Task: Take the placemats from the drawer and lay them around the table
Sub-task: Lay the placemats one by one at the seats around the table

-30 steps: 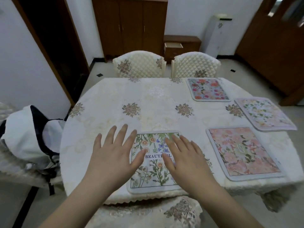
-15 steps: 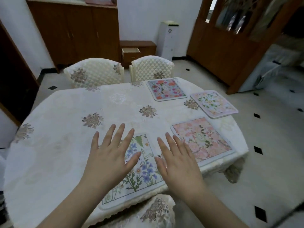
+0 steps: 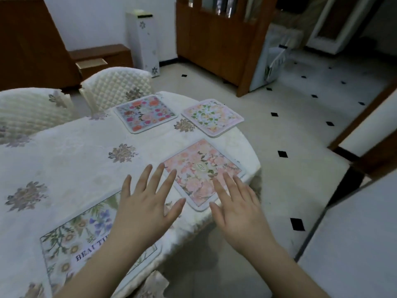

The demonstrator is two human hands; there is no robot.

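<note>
head-worn view, angled down, close above table [image 3: 64, 147]

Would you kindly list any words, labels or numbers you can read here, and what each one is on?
"BEAU..." on the near floral placemat; the rest of the word is hidden behind the left hand.
Small emblem at the centre of the pink placemat: too blurred to read.
Nothing else carries readable text.

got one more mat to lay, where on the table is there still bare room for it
The widest bare stretch of tablecloth lies on the left, between the two quilted chairs and the white "BEAUTIFUL" mat. The right end is crowded: the blue mat, the pale pink mat and the peach mat sit close together, with both open hands beside them.
</note>
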